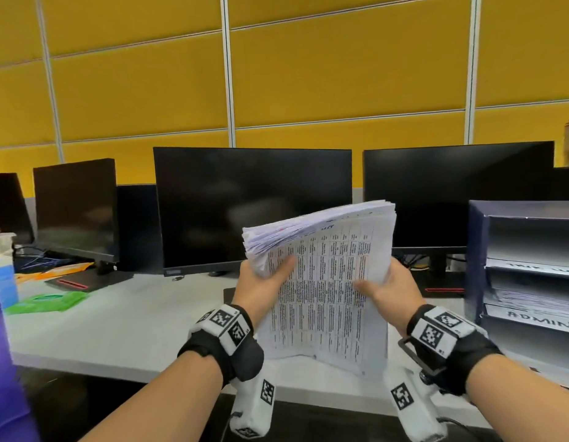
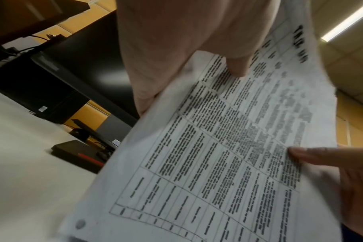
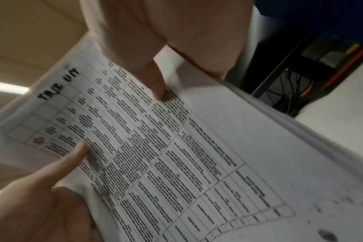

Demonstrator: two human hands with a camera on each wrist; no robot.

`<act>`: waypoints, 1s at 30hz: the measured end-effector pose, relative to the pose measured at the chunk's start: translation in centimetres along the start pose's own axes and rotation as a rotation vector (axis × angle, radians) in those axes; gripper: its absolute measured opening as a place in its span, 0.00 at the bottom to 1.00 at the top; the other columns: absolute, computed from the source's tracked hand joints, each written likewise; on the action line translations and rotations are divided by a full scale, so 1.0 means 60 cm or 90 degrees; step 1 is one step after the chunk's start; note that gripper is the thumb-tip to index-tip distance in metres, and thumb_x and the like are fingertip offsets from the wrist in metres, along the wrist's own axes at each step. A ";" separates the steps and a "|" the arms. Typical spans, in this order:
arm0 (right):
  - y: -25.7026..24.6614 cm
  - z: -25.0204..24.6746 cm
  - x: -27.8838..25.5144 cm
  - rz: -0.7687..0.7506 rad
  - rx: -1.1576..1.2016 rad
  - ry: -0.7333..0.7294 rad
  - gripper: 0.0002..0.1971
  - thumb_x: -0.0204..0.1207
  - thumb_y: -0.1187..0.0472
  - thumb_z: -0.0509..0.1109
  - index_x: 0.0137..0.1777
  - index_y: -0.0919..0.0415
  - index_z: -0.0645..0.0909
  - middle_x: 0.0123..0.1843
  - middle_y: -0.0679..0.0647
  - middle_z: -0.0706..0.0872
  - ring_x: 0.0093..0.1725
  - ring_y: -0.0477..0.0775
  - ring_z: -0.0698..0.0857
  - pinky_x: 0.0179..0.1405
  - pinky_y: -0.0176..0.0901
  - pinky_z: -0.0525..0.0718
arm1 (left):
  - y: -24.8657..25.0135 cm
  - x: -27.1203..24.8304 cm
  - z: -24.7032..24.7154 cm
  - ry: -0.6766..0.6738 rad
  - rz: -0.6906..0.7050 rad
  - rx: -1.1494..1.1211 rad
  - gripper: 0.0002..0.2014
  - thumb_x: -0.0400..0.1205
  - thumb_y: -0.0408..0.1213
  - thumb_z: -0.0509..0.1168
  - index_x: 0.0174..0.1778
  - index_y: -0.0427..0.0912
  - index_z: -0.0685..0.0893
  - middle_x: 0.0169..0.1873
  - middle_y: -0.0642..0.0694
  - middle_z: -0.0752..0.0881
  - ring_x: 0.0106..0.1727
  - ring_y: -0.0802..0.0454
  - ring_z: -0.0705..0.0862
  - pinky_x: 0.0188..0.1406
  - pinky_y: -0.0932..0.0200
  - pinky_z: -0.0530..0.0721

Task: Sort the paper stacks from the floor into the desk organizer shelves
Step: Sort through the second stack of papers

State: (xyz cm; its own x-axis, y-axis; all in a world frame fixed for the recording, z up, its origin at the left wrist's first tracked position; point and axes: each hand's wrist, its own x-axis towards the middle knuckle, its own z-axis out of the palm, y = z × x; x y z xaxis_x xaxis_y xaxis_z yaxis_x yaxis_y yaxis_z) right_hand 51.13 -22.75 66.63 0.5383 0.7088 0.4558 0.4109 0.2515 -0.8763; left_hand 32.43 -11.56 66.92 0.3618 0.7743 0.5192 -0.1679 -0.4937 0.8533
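Left hand (image 1: 261, 282) and right hand (image 1: 388, 288) both grip paper stack (image 1: 324, 282), upright above desk (image 1: 117, 330), left of organizer (image 1: 474, 256)

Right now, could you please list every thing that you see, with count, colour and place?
paper stack: one, white with printed table, held above desk
desk organizer: one, dark blue with grey shelves, desk's right end
desk: one, white, in front
monitors: at least four, black, along desk's back
green packet: one, desk's left
wall panels: yellow, behind monitors
left hand: grips stack's left edge
right hand: grips stack's right edge
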 end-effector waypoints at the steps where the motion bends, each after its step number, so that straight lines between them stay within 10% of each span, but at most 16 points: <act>1: 0.002 0.000 0.001 0.004 0.010 0.031 0.20 0.73 0.71 0.73 0.62 0.55 0.78 0.57 0.52 0.87 0.58 0.54 0.86 0.59 0.55 0.84 | -0.001 0.000 -0.001 0.001 -0.016 -0.002 0.21 0.72 0.55 0.74 0.59 0.55 0.81 0.55 0.53 0.90 0.55 0.56 0.89 0.57 0.53 0.85; 10: -0.021 0.038 -0.028 -0.097 -0.005 0.092 0.21 0.78 0.74 0.64 0.66 0.51 0.73 0.58 0.47 0.83 0.58 0.47 0.82 0.61 0.46 0.81 | 0.014 -0.016 0.031 0.092 -0.001 0.040 0.11 0.86 0.43 0.62 0.64 0.53 0.76 0.59 0.56 0.83 0.61 0.58 0.82 0.65 0.55 0.78; 15: 0.041 0.045 -0.043 0.048 -0.078 0.005 0.22 0.77 0.72 0.66 0.68 0.59 0.66 0.53 0.49 0.80 0.49 0.46 0.80 0.45 0.34 0.79 | -0.028 -0.049 0.018 0.067 -0.168 0.028 0.20 0.77 0.47 0.72 0.61 0.44 0.77 0.52 0.44 0.86 0.49 0.50 0.86 0.50 0.51 0.86; 21: 0.062 0.018 -0.043 0.050 -0.091 0.114 0.19 0.74 0.73 0.71 0.62 0.60 0.72 0.54 0.51 0.81 0.55 0.51 0.80 0.59 0.43 0.76 | -0.036 -0.036 -0.003 0.070 -0.126 0.091 0.33 0.57 0.60 0.78 0.56 0.49 0.82 0.47 0.47 0.90 0.47 0.49 0.90 0.48 0.42 0.90; 26: 0.063 0.019 -0.052 0.075 -0.122 0.008 0.23 0.76 0.74 0.69 0.69 0.59 0.69 0.58 0.49 0.80 0.60 0.49 0.79 0.62 0.40 0.73 | -0.035 -0.044 -0.001 0.037 -0.150 0.111 0.11 0.80 0.52 0.68 0.56 0.53 0.84 0.50 0.50 0.90 0.52 0.49 0.88 0.60 0.41 0.85; 30: 0.049 0.019 -0.055 0.021 -0.132 0.023 0.21 0.78 0.75 0.65 0.68 0.56 0.71 0.58 0.48 0.80 0.57 0.46 0.78 0.58 0.36 0.73 | -0.035 -0.045 0.004 0.063 -0.093 0.169 0.15 0.86 0.47 0.60 0.66 0.48 0.79 0.57 0.50 0.87 0.57 0.50 0.85 0.63 0.45 0.83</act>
State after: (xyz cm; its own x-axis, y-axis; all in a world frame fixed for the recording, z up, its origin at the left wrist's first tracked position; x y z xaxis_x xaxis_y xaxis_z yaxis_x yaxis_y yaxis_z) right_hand 49.71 -23.57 62.37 0.5788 0.6894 0.4354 0.5324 0.0849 -0.8422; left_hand 32.02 -12.70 63.73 0.2707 0.8729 0.4060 0.1291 -0.4509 0.8832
